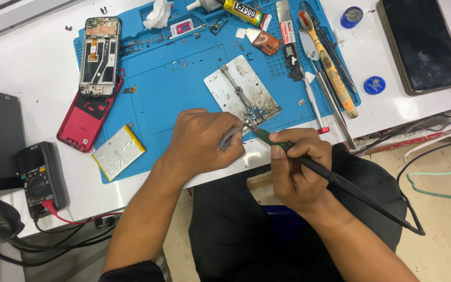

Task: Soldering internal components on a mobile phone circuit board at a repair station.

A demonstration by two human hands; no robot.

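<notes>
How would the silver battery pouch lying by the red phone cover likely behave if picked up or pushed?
The battery pouch looks thin and flat, so probably light and unlikely to roll. Its foil skin appears wrinkled, hinting it dents easily. Lying on the blue mat, it would probably drag, not glide.

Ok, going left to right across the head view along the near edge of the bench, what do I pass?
Black multimeter with red lead → silver foil battery pouch with yellow edge → left hand pinching metal tweezers → right hand holding black soldering iron → pale green cable.
</notes>
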